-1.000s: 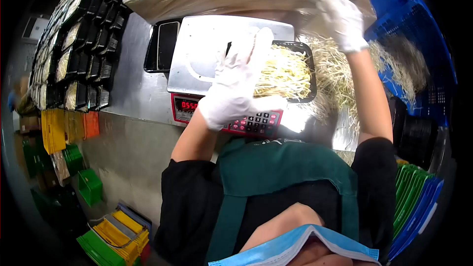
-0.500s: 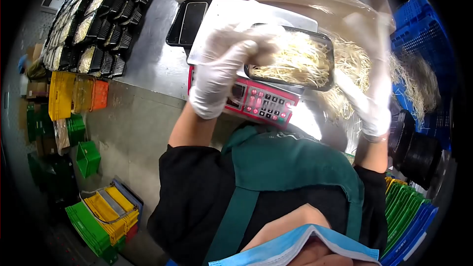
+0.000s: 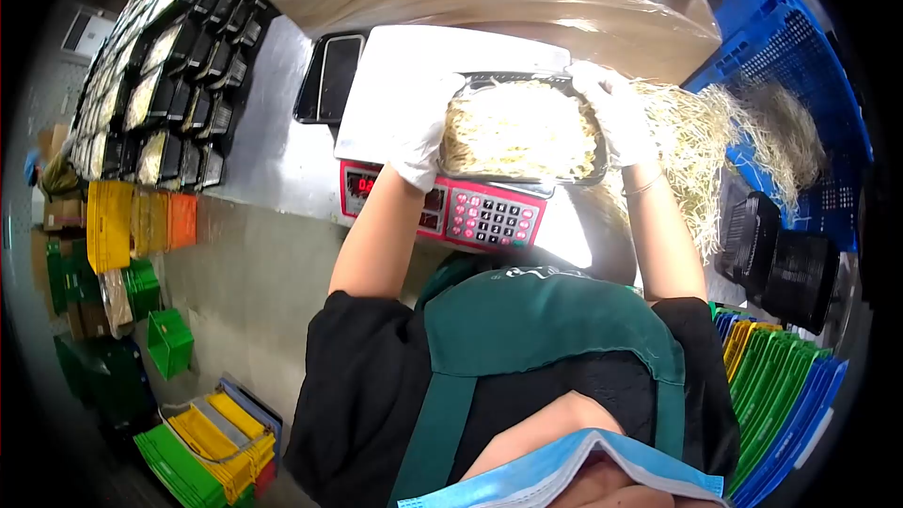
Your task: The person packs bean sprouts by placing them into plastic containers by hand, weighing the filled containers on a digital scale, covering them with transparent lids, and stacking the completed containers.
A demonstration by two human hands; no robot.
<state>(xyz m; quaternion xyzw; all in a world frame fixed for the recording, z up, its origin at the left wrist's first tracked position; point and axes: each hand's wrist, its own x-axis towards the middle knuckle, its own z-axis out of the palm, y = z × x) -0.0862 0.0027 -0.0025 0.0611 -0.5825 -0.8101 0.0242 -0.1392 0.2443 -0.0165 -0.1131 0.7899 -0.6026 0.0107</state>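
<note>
A black tray point(image 3: 602, 162) full of pale bean sprouts point(image 3: 522, 130) sits over the right part of the metal plate of a scale point(image 3: 386, 75). My left hand point(image 3: 423, 136), in a white glove, grips the tray's left end. My right hand point(image 3: 616, 113), also gloved, holds its right end by the rim. Below the plate shows the scale's red keypad panel point(image 3: 489, 218), its display partly behind my left forearm. Loose sprouts point(image 3: 687, 141) lie in a heap just right of the tray.
Stacked black trays of sprouts point(image 3: 155, 103) stand at the left. A phone-like dark object point(image 3: 339, 78) lies beside the scale. A plastic-wrapped box point(image 3: 508, 5) is behind it. Blue crates point(image 3: 781, 66) and empty black trays point(image 3: 800, 273) are at the right.
My left hand has come down to the tray's left end. My right hand has moved from the sprout heap to the tray's right end. Both now hold the tray.
</note>
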